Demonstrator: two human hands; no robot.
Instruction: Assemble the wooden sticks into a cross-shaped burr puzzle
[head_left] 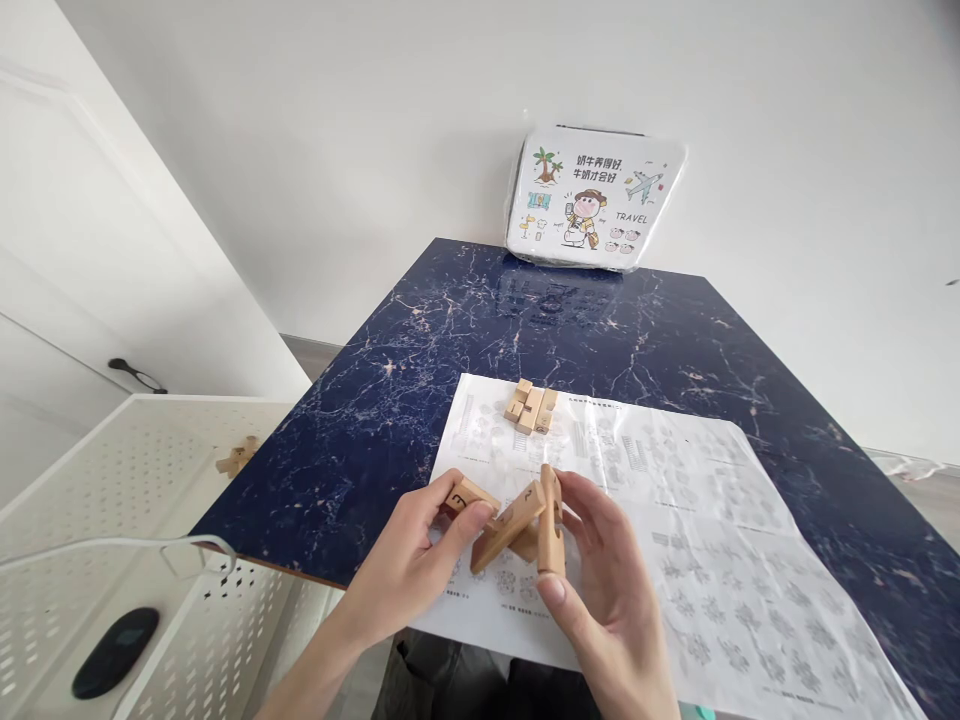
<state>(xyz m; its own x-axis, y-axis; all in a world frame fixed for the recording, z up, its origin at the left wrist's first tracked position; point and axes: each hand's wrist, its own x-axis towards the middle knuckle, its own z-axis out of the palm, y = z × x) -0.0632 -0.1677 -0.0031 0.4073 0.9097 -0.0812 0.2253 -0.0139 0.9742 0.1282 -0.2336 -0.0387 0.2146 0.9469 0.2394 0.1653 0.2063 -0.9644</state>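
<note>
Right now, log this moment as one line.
left hand: grips wooden piece; right hand: grips notched piece; other pieces: on printed sheet

Lower centre, right hand (619,575), some fingertips hidden behind the notched wooden block (551,553); lower right, diagram sheet (720,590) blurred past reading!

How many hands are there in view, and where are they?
2: the left hand, gripping a marked wooden block, and the right hand, holding an upright notched block. Both are over the printed sheet; no other hands show.
</note>
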